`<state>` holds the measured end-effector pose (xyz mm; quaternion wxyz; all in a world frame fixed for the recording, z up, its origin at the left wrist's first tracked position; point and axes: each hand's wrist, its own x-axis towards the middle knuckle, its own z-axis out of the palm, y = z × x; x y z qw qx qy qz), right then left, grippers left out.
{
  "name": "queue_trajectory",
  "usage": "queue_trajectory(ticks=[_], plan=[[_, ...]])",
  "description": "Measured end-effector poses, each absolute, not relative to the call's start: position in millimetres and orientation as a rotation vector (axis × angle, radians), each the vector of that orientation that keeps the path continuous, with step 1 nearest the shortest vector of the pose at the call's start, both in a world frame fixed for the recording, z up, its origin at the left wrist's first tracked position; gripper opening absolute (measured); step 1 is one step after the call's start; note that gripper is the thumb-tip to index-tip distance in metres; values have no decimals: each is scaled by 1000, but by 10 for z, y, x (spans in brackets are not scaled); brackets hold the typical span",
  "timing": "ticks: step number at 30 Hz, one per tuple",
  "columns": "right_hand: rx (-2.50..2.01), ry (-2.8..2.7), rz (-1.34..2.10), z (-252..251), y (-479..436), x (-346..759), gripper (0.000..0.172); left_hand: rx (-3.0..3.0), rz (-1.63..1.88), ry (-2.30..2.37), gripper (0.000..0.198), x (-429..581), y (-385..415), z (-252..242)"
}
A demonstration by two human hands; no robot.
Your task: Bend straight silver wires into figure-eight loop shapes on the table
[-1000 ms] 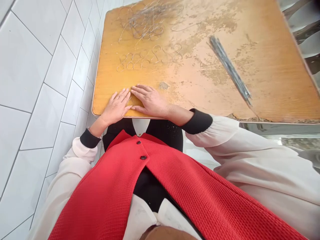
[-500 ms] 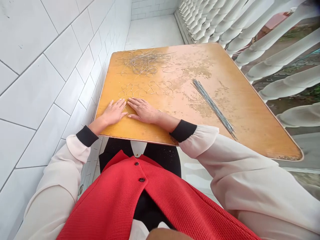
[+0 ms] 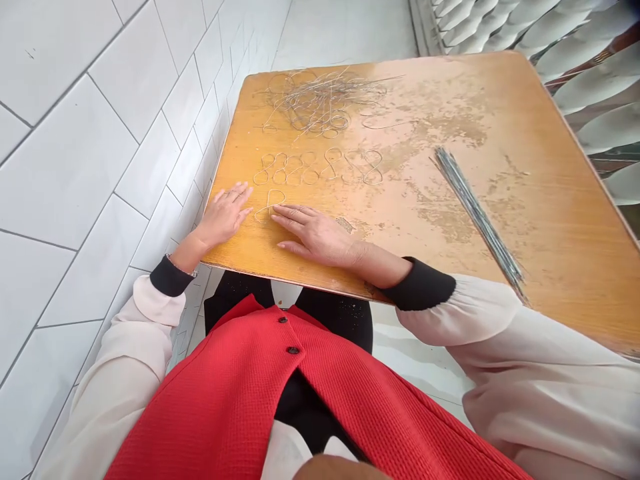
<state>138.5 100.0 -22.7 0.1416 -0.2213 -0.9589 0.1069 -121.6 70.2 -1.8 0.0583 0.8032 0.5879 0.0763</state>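
the left hand [image 3: 223, 217] is spreading over the surface [image 3: 565, 200] left of centre, fingers outstretched, gripping nothing. the right hand [image 3: 320, 235] is resting near mid-frame, fingers also extended and gripping nothing, tips seemingly touching the bent wire [image 3: 269, 203], which is lying between the hands. loops [image 3: 302, 168] are sitting in a row above it, a tangle [image 3: 320, 100] is covering upper centre, a bundle [image 3: 477, 212] is slanting at right.

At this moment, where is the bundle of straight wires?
In the head view, the bundle lies on the right half of the table, to the right of the right hand and the row of bent wires.
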Motion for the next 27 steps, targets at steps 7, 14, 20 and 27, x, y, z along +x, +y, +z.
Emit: queue_trajectory(ticks=[7, 14, 20, 27], plan=[[-632, -2830, 344, -321, 1096, 1214, 73, 2480, 193, 1647, 50, -1081, 406, -36], [-481, -2825, 402, -314, 1377, 1064, 72, 2450, 253, 1716, 53, -1071, 393, -144], [-659, -2672, 420, -258, 1407, 1223, 44, 2356, 394, 1691, 52, -1163, 427, -105], [-1201, -2355, 362, -262, 1462, 1376, 28, 2173, 846, 1860, 31, -1417, 520, 33]])
